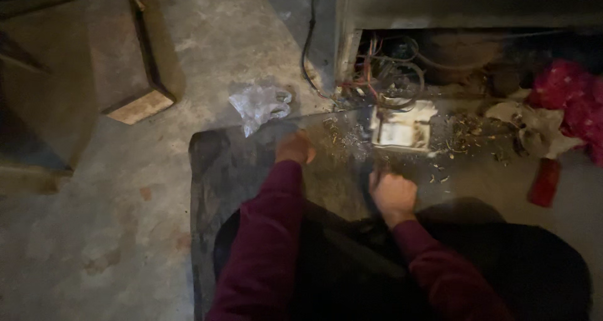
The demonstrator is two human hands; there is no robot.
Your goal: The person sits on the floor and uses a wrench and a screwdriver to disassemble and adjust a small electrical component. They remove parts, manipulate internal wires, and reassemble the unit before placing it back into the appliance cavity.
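Dim concrete floor (125,245) seen from above, at the foot of an open appliance bay full of tangled wires (386,70). Left hand (295,149), in a maroon sleeve, curled loosely into a fist at the far edge of a dark mat (220,170); whether anything is pinched inside, cannot tell. Right hand (392,195) closed around a dark, blurred handle-like tool (366,183), aimed toward a small white electrical module (402,127) lying on the floor just outside the bay, amid scattered debris. Module probably light, rigid, brittle plastic; best held by its side edges, clear of wiring. Crumpled clear plastic (260,104) nearby; red cloth (568,98) at far right.
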